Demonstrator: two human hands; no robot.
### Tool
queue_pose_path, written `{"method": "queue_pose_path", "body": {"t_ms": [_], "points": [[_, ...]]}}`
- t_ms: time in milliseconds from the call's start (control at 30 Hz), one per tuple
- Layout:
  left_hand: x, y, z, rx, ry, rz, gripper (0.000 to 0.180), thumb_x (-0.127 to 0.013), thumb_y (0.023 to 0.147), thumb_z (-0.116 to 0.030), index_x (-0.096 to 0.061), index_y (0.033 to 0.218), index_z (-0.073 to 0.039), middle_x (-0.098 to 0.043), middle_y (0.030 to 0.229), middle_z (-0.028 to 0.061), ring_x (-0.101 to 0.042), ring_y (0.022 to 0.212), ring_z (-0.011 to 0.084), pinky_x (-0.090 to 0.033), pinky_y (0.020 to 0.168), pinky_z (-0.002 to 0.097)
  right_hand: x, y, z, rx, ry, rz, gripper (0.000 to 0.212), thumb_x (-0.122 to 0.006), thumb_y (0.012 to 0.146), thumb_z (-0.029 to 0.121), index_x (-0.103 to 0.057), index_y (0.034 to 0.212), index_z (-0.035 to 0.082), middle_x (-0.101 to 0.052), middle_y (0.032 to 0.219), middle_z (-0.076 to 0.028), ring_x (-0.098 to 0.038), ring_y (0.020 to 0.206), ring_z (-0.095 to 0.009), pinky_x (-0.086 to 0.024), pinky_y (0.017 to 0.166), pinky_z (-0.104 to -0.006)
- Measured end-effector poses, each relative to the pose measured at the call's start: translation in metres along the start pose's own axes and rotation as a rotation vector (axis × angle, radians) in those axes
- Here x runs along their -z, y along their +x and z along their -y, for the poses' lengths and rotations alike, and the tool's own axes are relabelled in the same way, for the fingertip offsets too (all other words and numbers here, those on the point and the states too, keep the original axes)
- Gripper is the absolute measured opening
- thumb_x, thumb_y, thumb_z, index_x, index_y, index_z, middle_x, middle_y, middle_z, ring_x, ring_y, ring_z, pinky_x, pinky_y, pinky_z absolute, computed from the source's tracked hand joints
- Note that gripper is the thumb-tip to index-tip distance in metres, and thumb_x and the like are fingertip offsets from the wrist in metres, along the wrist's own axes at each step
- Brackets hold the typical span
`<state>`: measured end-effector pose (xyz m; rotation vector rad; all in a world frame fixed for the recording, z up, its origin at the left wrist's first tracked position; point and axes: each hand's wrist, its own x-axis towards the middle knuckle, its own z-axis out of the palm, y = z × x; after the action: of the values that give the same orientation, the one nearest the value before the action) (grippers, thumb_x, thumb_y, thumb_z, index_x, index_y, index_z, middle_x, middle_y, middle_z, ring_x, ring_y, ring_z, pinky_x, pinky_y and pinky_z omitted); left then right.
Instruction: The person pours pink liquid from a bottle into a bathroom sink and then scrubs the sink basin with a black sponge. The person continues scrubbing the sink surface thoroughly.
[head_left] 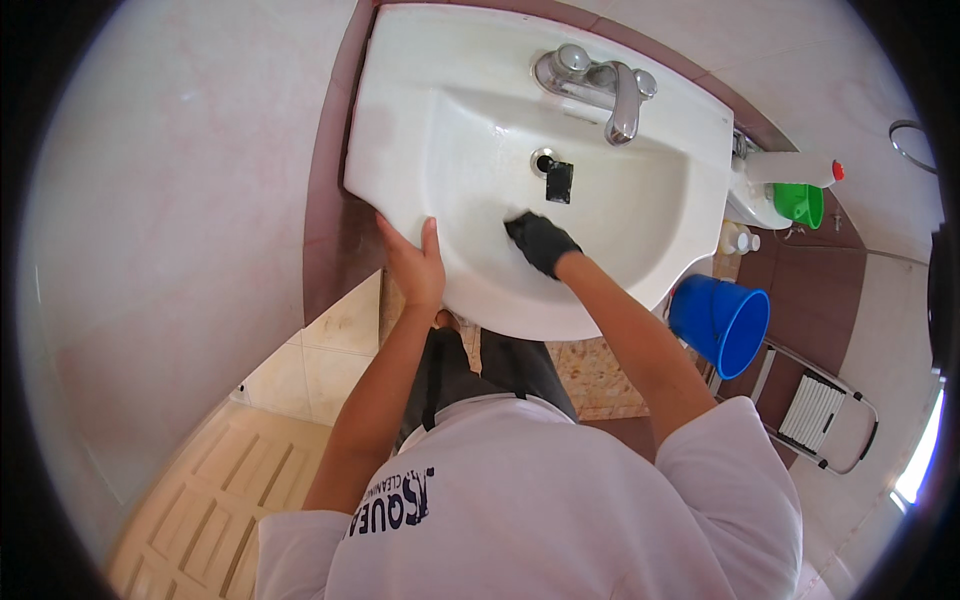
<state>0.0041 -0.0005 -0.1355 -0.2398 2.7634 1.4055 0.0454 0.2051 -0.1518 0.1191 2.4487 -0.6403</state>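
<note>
A white washbasin (455,170) fills the upper middle of the head view. My bare left hand (415,265) grips its left front rim, thumb on top and fingers over the outer edge. My right hand (543,245), in a black glove, presses down inside the bowl with its fingers curled. Whatever they may hold is hidden. Just beyond it, a small black rectangular piece (559,184) lies beside the round drain (542,160). Above the bowl stands a chrome faucet (622,105) with two knobs.
Right of the basin is a blue bucket (740,325). Farther right are a green container (800,204), a white bottle with a red cap (800,168) and a folding step stool (812,410). A tiled wall (190,220) rises at left, over a ribbed beige panel (205,500).
</note>
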Motion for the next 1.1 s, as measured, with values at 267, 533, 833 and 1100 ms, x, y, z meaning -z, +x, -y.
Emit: {"method": "queue_pose_path", "body": {"t_ms": [267,533,833,1100], "points": [[-0.003,0.000,-0.007,0.012,-0.046,0.014,0.077,-0.061,0.087,-0.027,-0.018,0.140,0.008,-0.044,0.129,0.0302,-0.048,0.116,0.0408,-0.040,0.097,0.0422,-0.010,0.005,-0.017,-0.021,-0.024,-0.081,0.025,-0.043,0.087,0.009,-0.053,0.109,0.001,-0.059,0.106,-0.020,-0.058,0.100,-0.033,-0.048,0.086,-0.0404],[0.002,-0.001,0.003,-0.014,-0.049,-0.024,0.077,-0.062,0.087,-0.027,-0.018,0.140,0.008,-0.043,0.131,0.0301,-0.048,0.117,0.0409,-0.039,0.097,0.0421,-0.012,-0.044,-0.022,0.203,-0.113,-0.020,0.035,-0.044,0.086,0.008,-0.051,0.119,0.001,-0.059,0.106,-0.019,-0.055,0.104,-0.033,-0.044,0.091,-0.0393],[-0.001,0.001,0.007,0.007,-0.020,-0.025,0.077,-0.061,0.087,-0.026,-0.018,0.140,0.009,-0.041,0.132,0.0302,-0.045,0.119,0.0412,-0.037,0.099,0.0425,0.014,-0.019,0.014,0.001,0.027,0.043,0.024,-0.044,0.087,0.010,-0.055,0.108,0.004,-0.059,0.105,-0.019,-0.058,0.099,-0.036,-0.047,0.085,-0.0434],[-0.005,0.000,-0.005,0.013,-0.064,0.032,0.076,-0.061,0.088,-0.026,-0.018,0.140,0.009,-0.041,0.132,0.0304,-0.046,0.118,0.0413,-0.038,0.099,0.0424,-0.016,0.023,-0.029,-0.129,0.110,-0.127,0.021,-0.045,0.089,0.011,-0.054,0.105,0.002,-0.057,0.104,-0.023,-0.058,0.095,-0.036,-0.049,0.083,-0.0408]]}}
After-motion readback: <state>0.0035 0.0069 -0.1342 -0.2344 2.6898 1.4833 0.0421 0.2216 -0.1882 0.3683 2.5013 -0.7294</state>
